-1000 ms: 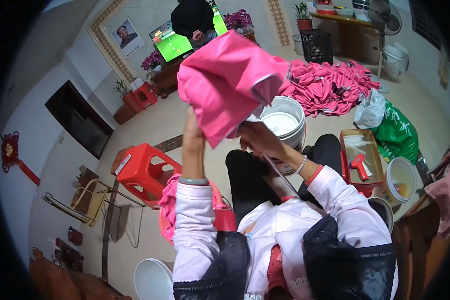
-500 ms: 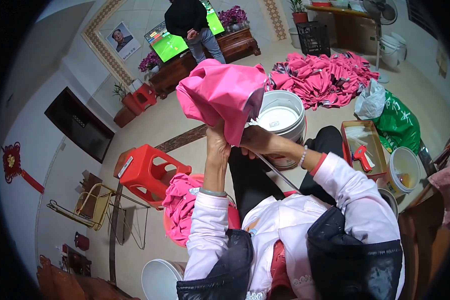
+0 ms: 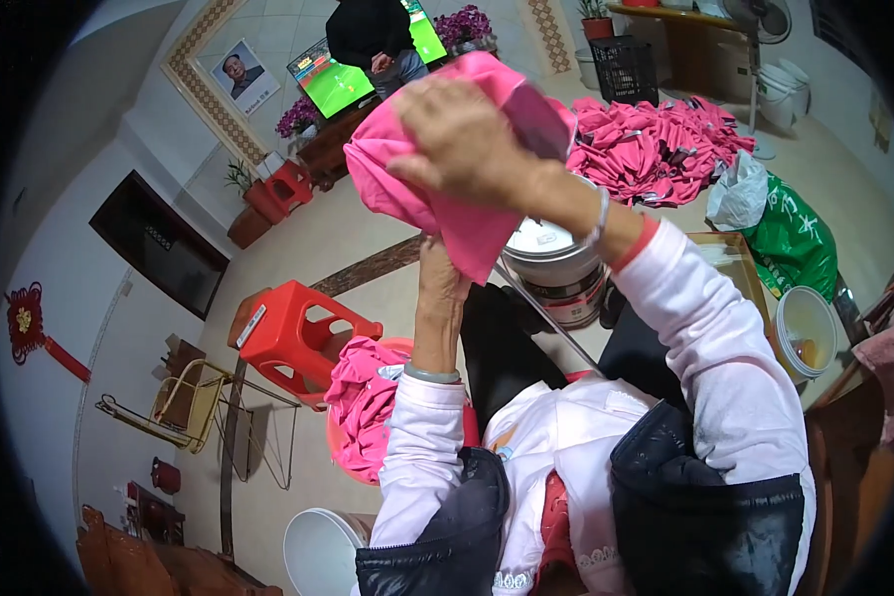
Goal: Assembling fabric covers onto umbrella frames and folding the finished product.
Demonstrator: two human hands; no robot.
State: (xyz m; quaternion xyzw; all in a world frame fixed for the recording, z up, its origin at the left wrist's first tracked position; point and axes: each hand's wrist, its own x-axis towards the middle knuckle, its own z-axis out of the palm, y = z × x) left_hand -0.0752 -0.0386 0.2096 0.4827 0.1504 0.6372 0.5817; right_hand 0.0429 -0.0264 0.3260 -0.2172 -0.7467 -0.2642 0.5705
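Note:
A pink umbrella point(image 3: 477, 238) with a silver-grey inner side is held up in front of me, its cloth loosely bunched. Its thin metal shaft point(image 3: 546, 320) slants down toward my lap. From below, my left hand point(image 3: 441, 270) is closed around the gathered lower part, with most of its fingers hidden by cloth. My right hand point(image 3: 467, 144) lies across the upper outside of the cloth, thumb apart; motion smears its fingers, so their grip is unclear.
A pile of pink cloth point(image 3: 656, 154) lies beyond a white bucket point(image 3: 556, 268). Left of me stand a red stool point(image 3: 303, 333) and a basin of pink cloth point(image 3: 363, 407). At right are a box point(image 3: 730, 263), a green bag point(image 3: 790, 238) and a tub point(image 3: 803, 333). A person point(image 3: 372, 40) stands ahead.
My right hand has moved from the shaft beneath the cloth up over its outer side. The cloth has spread up and to the right. My left hand has stayed nearly in place.

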